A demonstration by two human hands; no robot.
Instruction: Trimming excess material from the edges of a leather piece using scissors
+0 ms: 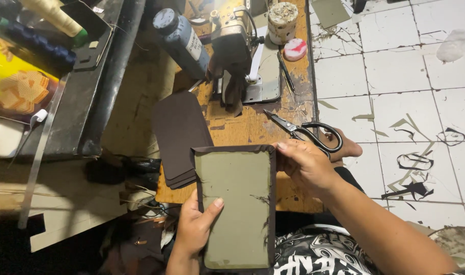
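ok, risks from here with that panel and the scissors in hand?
1. The right hand holds the scissors while also pinching the top corner of the olive panel; the blade tips could nick its folded dark brown edge or a finger.
2. The left hand grips only the panel's lower left edge, so it may flex or slip.
3. The stack of dark brown pieces overhangs the wooden table edge and could be knocked off.

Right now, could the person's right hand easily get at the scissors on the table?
Probably yes: the right hand pinches the olive panel's corner right beside the scissors, with nothing between them.
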